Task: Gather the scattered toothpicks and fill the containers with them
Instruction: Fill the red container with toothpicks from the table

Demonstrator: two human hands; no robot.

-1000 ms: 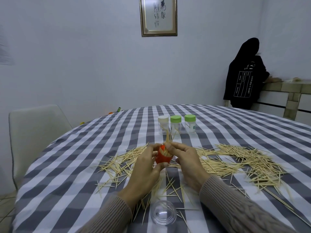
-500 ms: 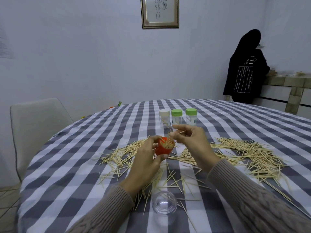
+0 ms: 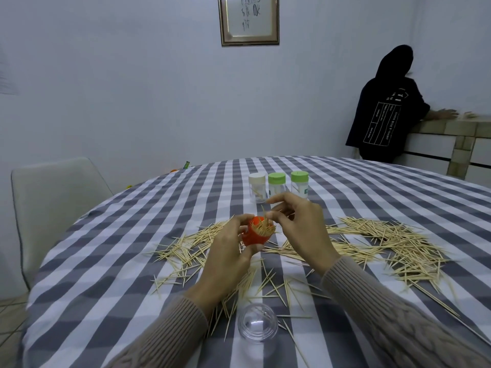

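Centrally, the left hand [image 3: 228, 251] holds an orange container [image 3: 255, 233] above the counter [image 3: 106, 261], fingers and thumb curled round its wall; the grip is closed on it. Its open mouth is packed with upright toothpicks [image 3: 263, 227]. The right hand [image 3: 300, 227], just right of the container and level with its mouth, pinches a single toothpick [image 3: 263, 212] between thumb and forefinger, the stick's lower end among those already in the container; this grip is closed on that toothpick. Both forearms wear ribbed knit sleeves [image 3: 393, 322].

Loose scattered toothpicks [image 3: 393, 245] lie on the grey-and-white checked cloth in a broad band from left of the hands to far right, densest at right, with a thinner scatter near the wrists. A clear domed lid [image 3: 257, 326] rests on the cloth at the near edge, between the forearms.

Farther off stand three small clear jars in a row: one with a white cap [image 3: 257, 187], then two with green caps [image 3: 276, 185] [image 3: 299, 183]; the right hand partly hides their bases.

A pale chair [image 3: 53, 197] stands at left. A framed calligraphy sheet [image 3: 249, 18] hangs on the far wall. At far right a person in a black hooded top [image 3: 382, 107] faces away, one hand on a tiled ledge [image 3: 451, 126].
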